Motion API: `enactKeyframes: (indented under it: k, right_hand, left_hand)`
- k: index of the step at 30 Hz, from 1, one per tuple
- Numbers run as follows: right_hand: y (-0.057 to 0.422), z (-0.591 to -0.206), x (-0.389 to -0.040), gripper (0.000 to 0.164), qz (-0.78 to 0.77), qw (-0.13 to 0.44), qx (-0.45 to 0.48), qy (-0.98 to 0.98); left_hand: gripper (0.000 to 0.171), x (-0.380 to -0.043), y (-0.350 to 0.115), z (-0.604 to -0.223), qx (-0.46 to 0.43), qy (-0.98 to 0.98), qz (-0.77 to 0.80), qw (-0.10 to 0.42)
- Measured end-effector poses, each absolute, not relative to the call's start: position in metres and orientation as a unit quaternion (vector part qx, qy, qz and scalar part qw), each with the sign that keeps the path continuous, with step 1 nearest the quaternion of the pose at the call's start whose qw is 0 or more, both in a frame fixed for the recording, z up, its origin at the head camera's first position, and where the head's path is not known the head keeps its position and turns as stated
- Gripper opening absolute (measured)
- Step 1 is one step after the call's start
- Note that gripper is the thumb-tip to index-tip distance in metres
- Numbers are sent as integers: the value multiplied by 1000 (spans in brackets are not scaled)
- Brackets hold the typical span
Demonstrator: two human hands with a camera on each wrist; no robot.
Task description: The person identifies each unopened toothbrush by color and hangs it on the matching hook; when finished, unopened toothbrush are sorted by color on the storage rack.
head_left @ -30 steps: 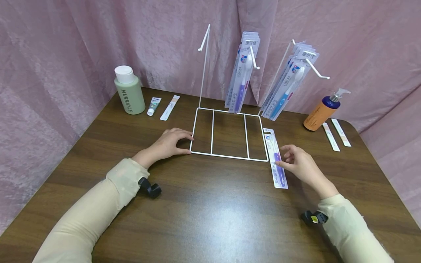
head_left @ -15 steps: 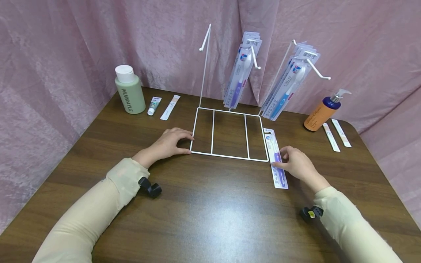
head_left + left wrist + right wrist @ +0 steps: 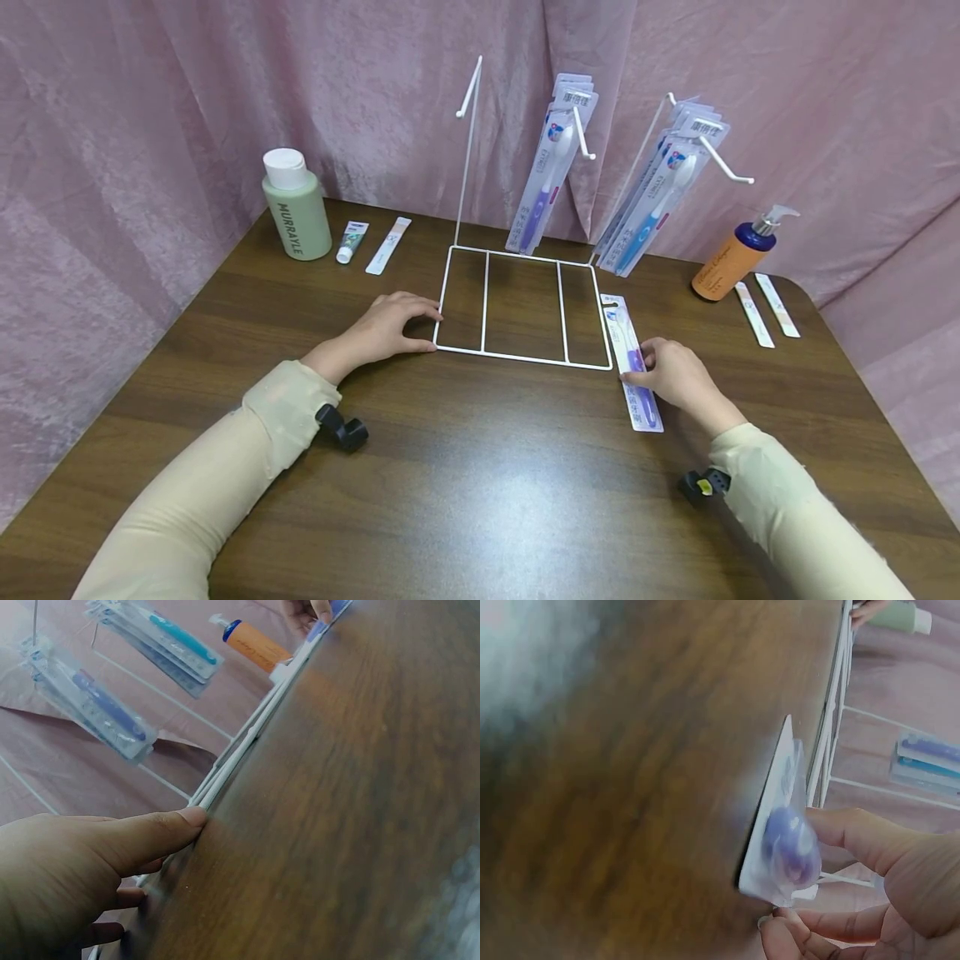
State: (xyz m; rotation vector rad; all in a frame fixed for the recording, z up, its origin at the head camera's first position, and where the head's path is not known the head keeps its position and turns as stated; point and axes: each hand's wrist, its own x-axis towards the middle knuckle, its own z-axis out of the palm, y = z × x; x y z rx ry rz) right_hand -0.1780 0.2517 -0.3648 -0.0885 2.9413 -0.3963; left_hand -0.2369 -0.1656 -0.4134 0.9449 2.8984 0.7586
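Observation:
In the head view my right hand (image 3: 678,375) pinches a purple toothbrush in its blister pack (image 3: 622,329) across its width, thumb at the left edge, fingers at the right. The right wrist view shows the pack's card (image 3: 780,776) tilted against the tabletop. A white wire display rack (image 3: 525,358) stands just left of the pack. My left hand (image 3: 386,327) rests at the rack's left side, thumb tip at the front corner and fingertips along the side rod. Packed purple toothbrushes (image 3: 543,183) hang on the rack's middle hook, blue ones (image 3: 651,208) on its right hook.
The rack's left hook (image 3: 469,87) carries nothing. A green bottle (image 3: 297,217), a small toothpaste tube (image 3: 352,242) and a thin sachet (image 3: 388,246) are at back left. Back right has an orange pump bottle (image 3: 731,262) and two more sachets (image 3: 755,315). A pink curtain (image 3: 187,125) hangs behind.
My right hand has moved slightly left and closed its thumb and fingers on the toothbrush pack, whose lower end shifted a little right. The hanging purple packs swung left. My left hand stayed still.

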Motion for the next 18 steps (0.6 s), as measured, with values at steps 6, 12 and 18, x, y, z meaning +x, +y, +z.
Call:
enactKeyframes:
  k: [6,12,18]
  right_hand:
    - [258,-364,-180,59,-146,109,-24,983]
    - [258,-363,-182,60,-150,125,-10,981]
    - [258,-364,-183,61,-152,125,-3,981]
  left_hand:
    - [46,-236,-165,-413,298,924,238,2]
    - [47,-236,-165,-411,300,923,240,1]
    - [47,-235,-165,-412,300,924,238,0]
